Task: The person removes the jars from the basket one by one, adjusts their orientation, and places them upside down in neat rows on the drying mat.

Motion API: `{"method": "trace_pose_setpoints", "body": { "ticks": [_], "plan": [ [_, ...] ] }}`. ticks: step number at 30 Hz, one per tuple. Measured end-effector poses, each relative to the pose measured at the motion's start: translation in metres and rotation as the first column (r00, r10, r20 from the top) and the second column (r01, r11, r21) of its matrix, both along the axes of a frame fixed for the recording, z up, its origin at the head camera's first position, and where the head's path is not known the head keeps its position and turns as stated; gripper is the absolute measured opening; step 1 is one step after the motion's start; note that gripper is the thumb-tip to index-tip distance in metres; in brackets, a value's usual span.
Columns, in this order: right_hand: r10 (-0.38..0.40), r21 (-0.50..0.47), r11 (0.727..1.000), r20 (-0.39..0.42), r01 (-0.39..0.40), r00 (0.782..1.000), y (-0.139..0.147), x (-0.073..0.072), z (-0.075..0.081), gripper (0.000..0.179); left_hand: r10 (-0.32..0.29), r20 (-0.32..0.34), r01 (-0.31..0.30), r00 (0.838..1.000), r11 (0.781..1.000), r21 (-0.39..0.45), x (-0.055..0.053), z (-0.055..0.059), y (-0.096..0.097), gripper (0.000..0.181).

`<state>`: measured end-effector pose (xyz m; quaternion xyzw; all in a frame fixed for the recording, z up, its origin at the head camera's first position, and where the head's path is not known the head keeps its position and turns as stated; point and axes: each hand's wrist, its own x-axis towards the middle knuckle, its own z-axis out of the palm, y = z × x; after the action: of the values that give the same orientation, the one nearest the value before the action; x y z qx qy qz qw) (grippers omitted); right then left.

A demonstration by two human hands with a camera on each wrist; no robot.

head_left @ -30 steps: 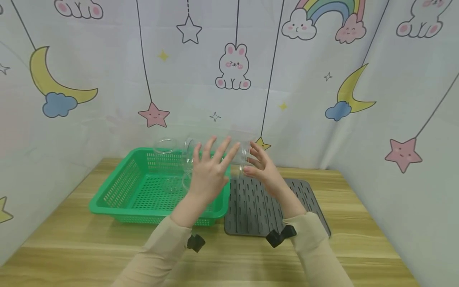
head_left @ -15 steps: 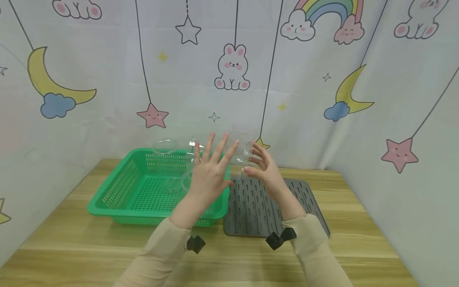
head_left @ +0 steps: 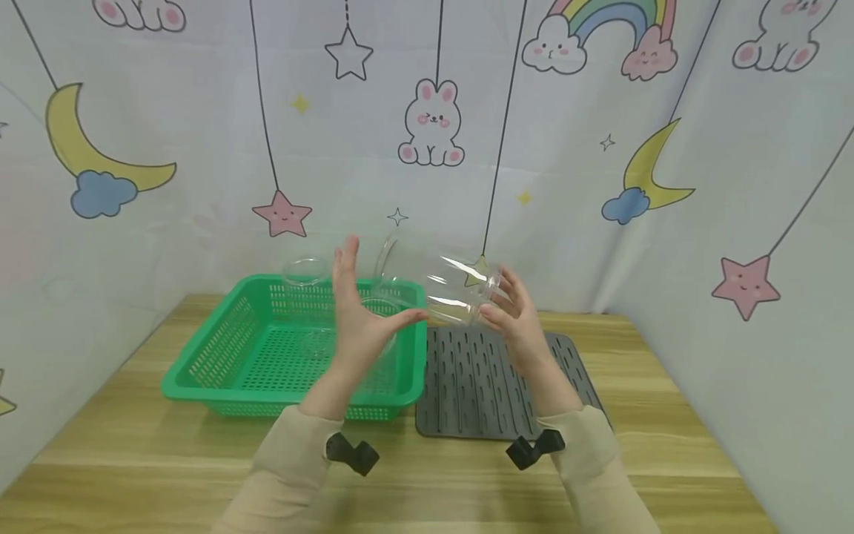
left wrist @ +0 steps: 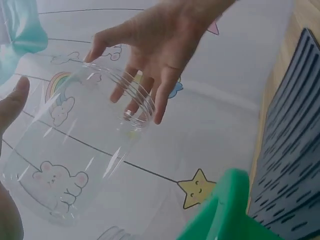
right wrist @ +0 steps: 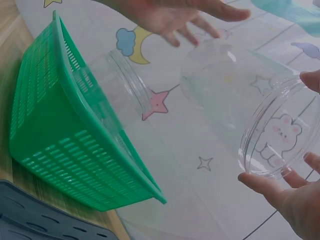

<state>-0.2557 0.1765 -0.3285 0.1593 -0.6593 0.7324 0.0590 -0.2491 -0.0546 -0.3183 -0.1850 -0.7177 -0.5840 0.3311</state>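
Observation:
A clear, wide-mouthed jar (head_left: 437,285) lies sideways in the air, its threaded mouth to the right and its base to the left. My right hand (head_left: 523,330) grips the mouth end, thumb below and fingers behind the rim. In the left wrist view the fingers of that right hand (left wrist: 162,42) curl around the threaded rim. My left hand (head_left: 360,322) is held beside the base, thumb and fingers spread wide. The right wrist view has the left hand (right wrist: 185,17) near the jar's base; whether it touches, I cannot tell.
Below the left hand stands a green slotted basket (head_left: 230,334) with more clear jars; one rim (head_left: 305,271) shows above its back edge. A grey ridged drying mat (head_left: 467,386) lies right of the basket on the wooden table (head_left: 427,482). A patterned curtain (head_left: 567,148) hangs behind.
My left hand has come away from its spread over the jar and turned sideways, moving left. My right hand has shifted slightly right with the jar, which now tilts mouth-down.

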Motion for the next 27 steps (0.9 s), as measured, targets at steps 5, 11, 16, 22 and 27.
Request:
{"method": "trace_pose_setpoints", "body": {
  "ticks": [5, 11, 16, 22, 27],
  "plan": [
    [-0.004, -0.083, 0.997, -0.008, 0.003, 1.000, 0.001, 0.003, 0.000, 0.087, -0.247, 0.187, 0.186, 0.951, 0.938, 0.293, 0.000, 0.004, -0.004, 0.136],
    [0.007, -0.144, 0.990, -0.019, -0.009, 1.000, 0.001, 0.005, 0.000, 0.085, -0.480, 0.233, 0.292, 0.846, 0.782, 0.550, -0.001, 0.007, -0.004, 0.147],
    [0.025, -0.165, 0.986, -0.021, -0.028, 0.999, 0.001, 0.004, 0.000, 0.081, -0.617, 0.226, 0.340, 0.754, 0.660, 0.670, -0.003, 0.006, 0.002, 0.155],
    [0.044, -0.175, 0.983, -0.016, -0.046, 0.999, 0.000, 0.006, -0.001, 0.077, -0.721, 0.152, 0.376, 0.676, 0.515, 0.770, -0.002, 0.002, 0.014, 0.156],
    [0.050, -0.196, 0.979, -0.001, -0.049, 0.999, 0.000, 0.007, -0.002, 0.078, -0.751, 0.102, 0.403, 0.653, 0.458, 0.792, -0.002, -0.003, 0.025, 0.152]
  ]
}}
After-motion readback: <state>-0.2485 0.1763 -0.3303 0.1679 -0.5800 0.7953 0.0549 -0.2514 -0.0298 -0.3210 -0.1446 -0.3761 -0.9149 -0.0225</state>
